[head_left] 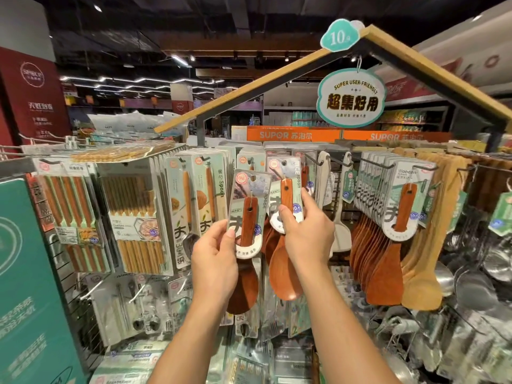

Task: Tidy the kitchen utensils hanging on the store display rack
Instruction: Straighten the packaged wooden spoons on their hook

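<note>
Wooden rice spoons (carded) — left hand (214,261) grips one (247,239), right hand (307,231) another (285,245).

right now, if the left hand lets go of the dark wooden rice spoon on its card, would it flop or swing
The dark wooden rice spoon is probably stiff. Its thin backing card likely bends. Gripped by the left hand, not visibly on a hook, it would likely drop, bowl end heavier.

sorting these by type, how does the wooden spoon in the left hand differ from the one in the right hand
The dark reddish-brown wooden rice spoon in the left hand is deeper in colour than the lighter orange-brown wooden rice spoon in the right hand. The darker one tilts and sits lower; the lighter one hangs higher, nearly upright. Both carry the same style of pale card with a round collar.
</note>
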